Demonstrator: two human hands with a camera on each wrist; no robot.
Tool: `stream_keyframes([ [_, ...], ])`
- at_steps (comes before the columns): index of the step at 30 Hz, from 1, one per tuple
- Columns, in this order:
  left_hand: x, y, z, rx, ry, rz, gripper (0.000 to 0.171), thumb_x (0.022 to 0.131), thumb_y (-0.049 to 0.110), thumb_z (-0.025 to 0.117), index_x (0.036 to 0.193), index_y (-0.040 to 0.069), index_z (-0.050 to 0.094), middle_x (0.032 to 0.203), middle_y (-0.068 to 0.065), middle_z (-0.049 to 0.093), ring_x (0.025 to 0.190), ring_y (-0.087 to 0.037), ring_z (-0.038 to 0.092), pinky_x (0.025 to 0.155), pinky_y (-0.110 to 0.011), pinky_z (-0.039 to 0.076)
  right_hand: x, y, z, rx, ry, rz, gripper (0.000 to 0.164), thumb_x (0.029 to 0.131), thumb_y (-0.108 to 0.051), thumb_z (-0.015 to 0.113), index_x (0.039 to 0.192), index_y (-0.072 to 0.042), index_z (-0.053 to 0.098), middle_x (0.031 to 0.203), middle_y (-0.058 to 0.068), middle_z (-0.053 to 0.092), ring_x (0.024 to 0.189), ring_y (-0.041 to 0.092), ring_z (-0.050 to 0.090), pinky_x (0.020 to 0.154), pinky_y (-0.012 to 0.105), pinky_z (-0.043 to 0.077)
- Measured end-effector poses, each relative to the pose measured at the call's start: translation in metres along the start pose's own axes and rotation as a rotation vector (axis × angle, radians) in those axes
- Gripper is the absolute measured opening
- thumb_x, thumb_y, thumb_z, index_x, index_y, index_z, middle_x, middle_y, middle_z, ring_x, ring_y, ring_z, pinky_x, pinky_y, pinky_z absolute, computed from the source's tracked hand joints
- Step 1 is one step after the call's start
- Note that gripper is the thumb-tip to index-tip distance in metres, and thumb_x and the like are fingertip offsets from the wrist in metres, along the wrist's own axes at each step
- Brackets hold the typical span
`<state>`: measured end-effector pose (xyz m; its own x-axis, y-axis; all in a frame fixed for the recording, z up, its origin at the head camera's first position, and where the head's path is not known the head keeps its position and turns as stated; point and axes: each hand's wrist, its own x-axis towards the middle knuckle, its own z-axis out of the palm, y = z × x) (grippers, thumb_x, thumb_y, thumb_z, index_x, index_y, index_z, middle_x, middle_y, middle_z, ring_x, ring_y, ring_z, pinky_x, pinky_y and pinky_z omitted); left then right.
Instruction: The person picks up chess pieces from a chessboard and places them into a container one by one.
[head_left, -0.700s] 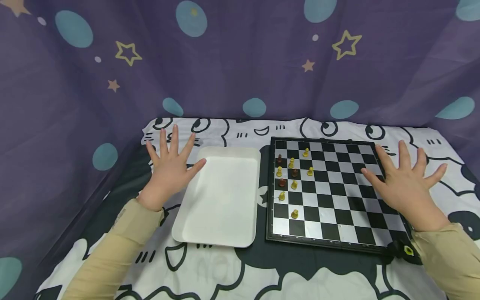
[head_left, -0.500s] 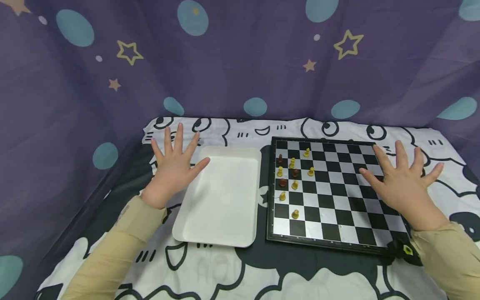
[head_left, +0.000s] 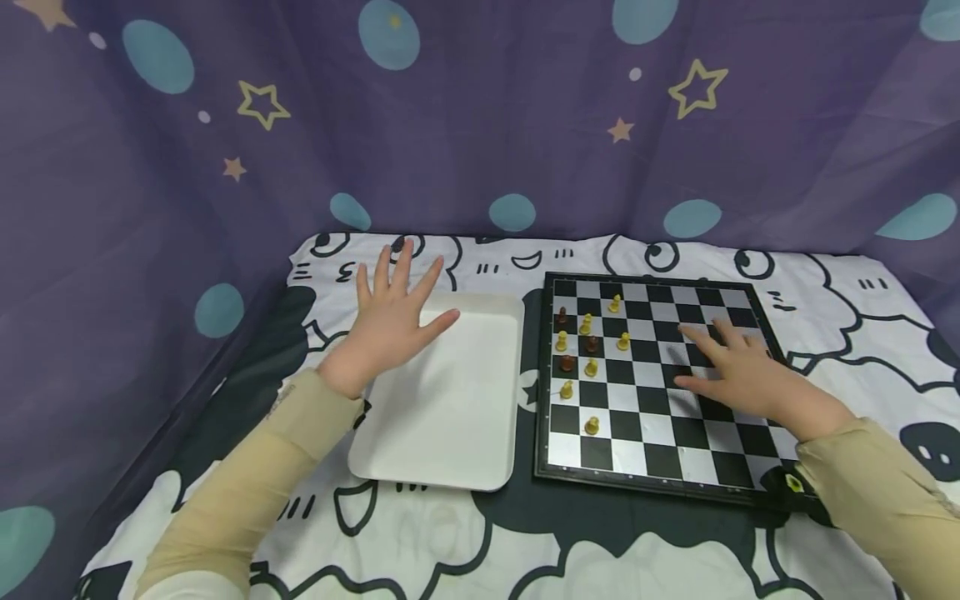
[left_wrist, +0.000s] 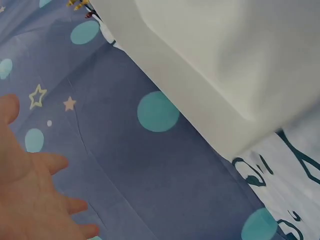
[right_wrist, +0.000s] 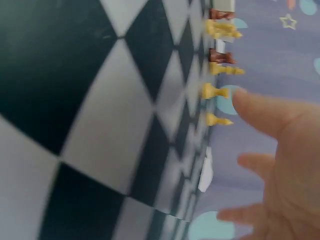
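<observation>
While left hand [head_left: 390, 332] hangs above far left corner of white tray [head_left: 450, 425], fingers spread, chessboard [head_left: 660, 432] lies just right of it; yellow pieces [head_left: 592, 368] and red pieces [head_left: 592, 345] sit on board's left side; right hand [head_left: 757, 382] over right half, fingers apart.

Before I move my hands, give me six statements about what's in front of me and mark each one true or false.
1. The right hand is over the chessboard. True.
2. The left hand is nearer the white tray than the chessboard. True.
3. The left hand grips the white tray. False: its fingers are spread and hold nothing.
4. The yellow chess pieces outnumber the reddish-brown chess pieces. True.
5. The yellow chess pieces are in the white tray. False: they are on the chessboard.
6. The right hand holds a chess piece. False: it holds nothing.
</observation>
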<state>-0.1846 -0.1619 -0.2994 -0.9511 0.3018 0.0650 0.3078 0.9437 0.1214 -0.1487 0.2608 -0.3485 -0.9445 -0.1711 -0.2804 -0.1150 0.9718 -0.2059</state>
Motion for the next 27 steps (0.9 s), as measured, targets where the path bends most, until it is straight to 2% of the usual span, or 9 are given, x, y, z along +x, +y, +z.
stream_keyframes([
  [3, 0.004, 0.006, 0.0, -0.011, -0.037, 0.032, 0.076, 0.094, 0.059, 0.042, 0.153, 0.021, 0.012, 0.158, -0.015, -0.01, 0.143, -0.04, -0.016, 0.11, -0.063, -0.007, 0.003, 0.0, 0.005, -0.006, -0.053, -0.055, 0.093, 0.08, -0.066, 0.058, 0.148, -0.013, 0.026, 0.146, 0.04, 0.01, 0.124, 0.07, 0.014, 0.089, 0.078, 0.025],
  [7, 0.008, 0.015, -0.001, -0.028, -0.077, 0.084, 0.074, 0.095, 0.055, 0.043, 0.153, 0.021, 0.014, 0.158, -0.017, -0.006, 0.144, -0.04, -0.012, 0.112, -0.061, -0.002, 0.006, 0.001, 0.01, -0.014, -0.076, -0.089, 0.095, 0.075, -0.066, 0.064, 0.146, -0.013, 0.03, 0.146, 0.038, 0.015, 0.124, 0.067, 0.018, 0.088, 0.077, 0.027],
  [14, 0.018, 0.028, -0.002, -0.014, -0.081, 0.155, 0.071, 0.095, 0.052, 0.046, 0.152, 0.019, 0.019, 0.157, -0.022, 0.003, 0.144, -0.042, 0.001, 0.114, -0.058, 0.008, 0.008, 0.001, 0.013, -0.064, -0.086, -0.111, 0.091, 0.072, -0.066, 0.066, 0.141, -0.013, 0.04, 0.143, 0.037, 0.023, 0.124, 0.065, 0.023, 0.087, 0.076, 0.03],
  [19, 0.031, 0.037, -0.001, -0.046, -0.103, 0.204, 0.07, 0.095, 0.049, 0.048, 0.152, 0.018, 0.022, 0.155, -0.023, 0.012, 0.143, -0.042, 0.009, 0.114, -0.055, 0.014, 0.009, 0.001, 0.011, -0.07, -0.07, -0.119, 0.092, 0.071, -0.067, 0.067, 0.141, -0.012, 0.043, 0.143, 0.039, 0.025, 0.123, 0.066, 0.023, 0.088, 0.075, 0.03],
  [27, 0.061, 0.053, 0.002, -0.175, -0.222, 0.252, 0.068, 0.093, 0.04, 0.057, 0.149, 0.013, 0.029, 0.151, -0.017, 0.029, 0.14, -0.032, 0.028, 0.112, -0.043, 0.028, 0.009, 0.001, 0.013, -0.072, -0.064, -0.128, 0.093, 0.07, -0.069, 0.066, 0.14, -0.013, 0.045, 0.142, 0.038, 0.027, 0.123, 0.065, 0.026, 0.088, 0.074, 0.032],
])
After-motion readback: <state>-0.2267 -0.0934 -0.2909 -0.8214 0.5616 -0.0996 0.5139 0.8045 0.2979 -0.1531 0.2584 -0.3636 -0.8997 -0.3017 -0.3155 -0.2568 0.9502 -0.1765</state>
